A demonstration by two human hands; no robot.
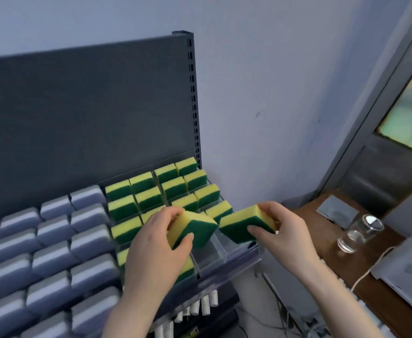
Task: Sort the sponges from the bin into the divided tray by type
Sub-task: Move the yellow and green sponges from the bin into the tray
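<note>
Two yellow/green sponges are in hand, both over the tray's right front corner.
Left sponge: left hand is clamped on it, fingers over the top edge and thumb on the lower edge. It's tilted, green pad facing the camera and right, yellow foam up-left. Long axis is foreshortened, can't call it.
Right sponge: right hand pinches its right end, with the fingers on yellow and the thumb on green. Long axis runs roughly left-right with the right end higher, yellow up, green toward the camera.
Near corners of the two are almost touching.

Just below the fingers are empty clear cells. Beyond them are stored sponges of the same type, on edge, green forward. Grey sponges sit well left of the left hand. Glass is on the counter, right of the right hand.

My read: this is the placing step. Square each sponge to its neighbours, green forward, and lower them one at a time so they don't collide or snag a divider.
</note>
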